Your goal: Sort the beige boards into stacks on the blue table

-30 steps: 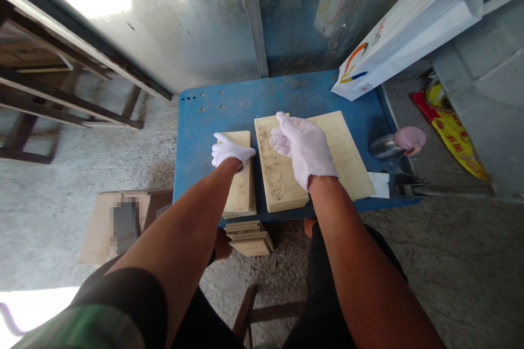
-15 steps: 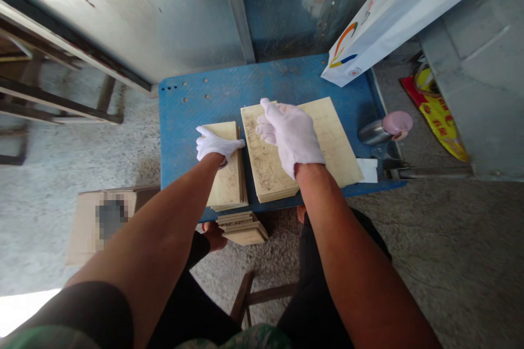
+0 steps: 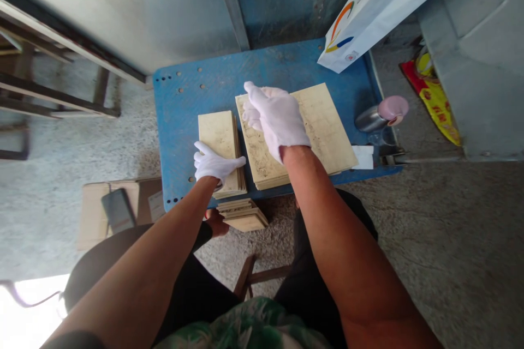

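Note:
Both my hands wear white gloves. My left hand (image 3: 215, 163) rests flat on the near end of a narrow stack of pale wooden boards (image 3: 219, 133) on the blue table (image 3: 180, 103). My right hand (image 3: 276, 117) lies flat on a wider stack of boards (image 3: 262, 161), fingers spread toward its far edge. To the right of it lies a large pale board (image 3: 327, 125), touching the stack.
A white paper bag (image 3: 368, 5) leans at the table's back right. A metal cup with a pink lid (image 3: 382, 114) lies at the right edge. More boards (image 3: 243, 218) sit on the floor under the table's near edge. A cardboard box with a phone (image 3: 117, 210) is at the left.
My left hand has slid back along the narrow stack toward its near end. My right hand stays on the wider stack. The camera has tilted, shifting the table up in view.

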Demonstrator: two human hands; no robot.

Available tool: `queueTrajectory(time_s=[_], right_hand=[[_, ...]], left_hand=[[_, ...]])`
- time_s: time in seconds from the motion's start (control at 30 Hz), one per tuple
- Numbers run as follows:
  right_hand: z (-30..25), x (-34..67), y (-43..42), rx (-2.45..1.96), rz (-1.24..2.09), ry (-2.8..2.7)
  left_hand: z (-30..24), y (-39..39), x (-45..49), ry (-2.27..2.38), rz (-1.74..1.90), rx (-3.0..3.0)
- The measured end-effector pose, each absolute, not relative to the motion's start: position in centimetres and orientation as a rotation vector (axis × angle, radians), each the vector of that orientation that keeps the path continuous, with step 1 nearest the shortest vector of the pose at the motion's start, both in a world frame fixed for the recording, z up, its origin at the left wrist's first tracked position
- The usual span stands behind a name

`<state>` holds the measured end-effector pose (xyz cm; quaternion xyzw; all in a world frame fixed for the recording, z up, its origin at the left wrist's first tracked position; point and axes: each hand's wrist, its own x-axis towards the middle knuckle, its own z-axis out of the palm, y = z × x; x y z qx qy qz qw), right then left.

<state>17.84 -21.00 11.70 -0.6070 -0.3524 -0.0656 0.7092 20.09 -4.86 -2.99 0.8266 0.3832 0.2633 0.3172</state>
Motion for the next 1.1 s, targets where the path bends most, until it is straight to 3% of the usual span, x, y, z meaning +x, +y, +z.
queueTrajectory(time_s=[0.53, 1.1], right_hand=[[12.0, 17.0, -21.1, -1.317, -0.125, -0.753], [12.1, 16.3, -23.2, -1.385, -0.147, -0.709]], left_hand=[[-2.3, -5.9, 20.3, 1.070, 0.593, 2.159], [-3.1, -6.0, 19.5, 0.978, 0.720, 2.094]])
